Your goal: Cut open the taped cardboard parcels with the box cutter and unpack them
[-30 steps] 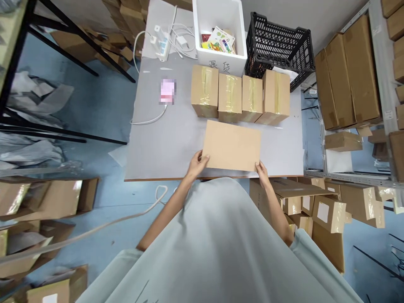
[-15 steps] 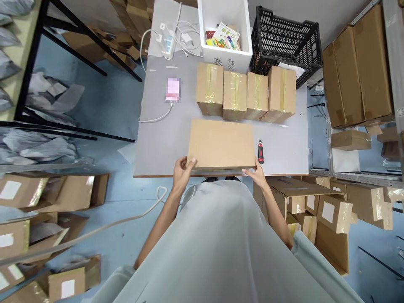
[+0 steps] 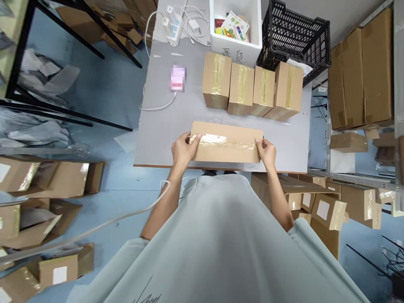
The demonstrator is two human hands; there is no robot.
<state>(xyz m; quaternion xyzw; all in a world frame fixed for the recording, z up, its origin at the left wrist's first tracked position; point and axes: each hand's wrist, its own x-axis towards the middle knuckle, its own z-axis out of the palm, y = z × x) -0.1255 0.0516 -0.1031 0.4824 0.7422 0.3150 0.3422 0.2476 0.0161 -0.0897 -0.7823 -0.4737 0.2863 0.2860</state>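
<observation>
A brown cardboard box (image 3: 225, 153) is held between my two hands near the front edge of the grey table (image 3: 164, 139). Its upward side carries a long strip of clear shiny tape. At the box's left end, my left hand (image 3: 184, 149) grips with the thumb on top and the fingers mostly behind. My right hand (image 3: 267, 152) closes on the right end, thumb over the edge. Behind the right fingers the utility knife is almost wholly hidden. Further back stand several taped cardboard boxes (image 3: 241, 88) in a row.
At the back are a white bin (image 3: 235, 48) with colourful packets and a black plastic crate (image 3: 296, 38). A blurred pink device (image 3: 178, 78) on a cable and a power strip (image 3: 174, 31) lie at the left. Open cartons (image 3: 59, 172) and a shelf (image 3: 353, 174) flank the table.
The box has been turned, so a narrower taped side now faces up instead of the broad plain one. My right hand has moved up and right along with its end. The camera view has shifted slightly.
</observation>
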